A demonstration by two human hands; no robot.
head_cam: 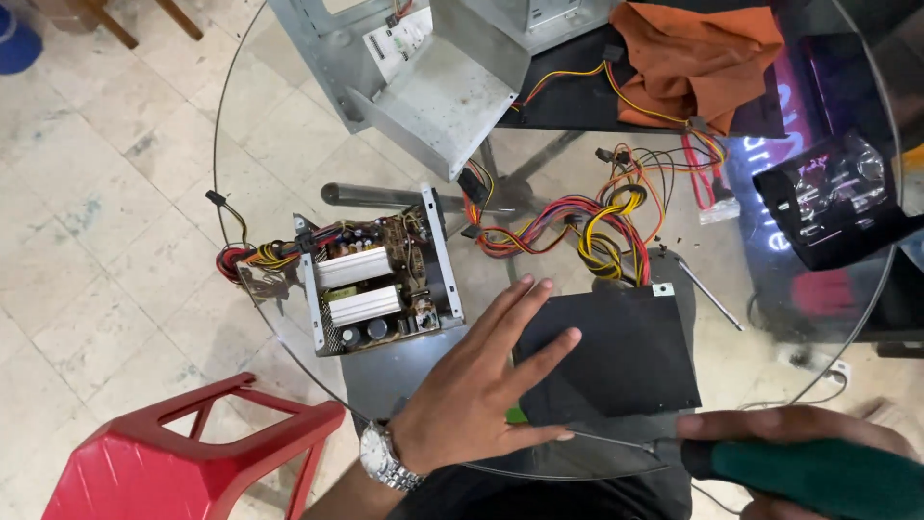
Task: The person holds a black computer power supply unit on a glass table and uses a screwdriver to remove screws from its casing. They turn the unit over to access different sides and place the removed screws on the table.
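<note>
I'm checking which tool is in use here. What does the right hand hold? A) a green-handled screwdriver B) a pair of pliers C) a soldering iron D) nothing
A: the right hand wraps a green-handled screwdriver, whose thin shaft points at the edge of the black power supply unit that the left hand presses flat.

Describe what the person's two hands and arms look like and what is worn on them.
Both hands are bare, no gloves. The left hand has a silver metal-link wristwatch on the wrist, and no sleeve shows on that forearm. The right hand shows only partly at the frame's lower edge; no ring or sleeve is visible.
</note>
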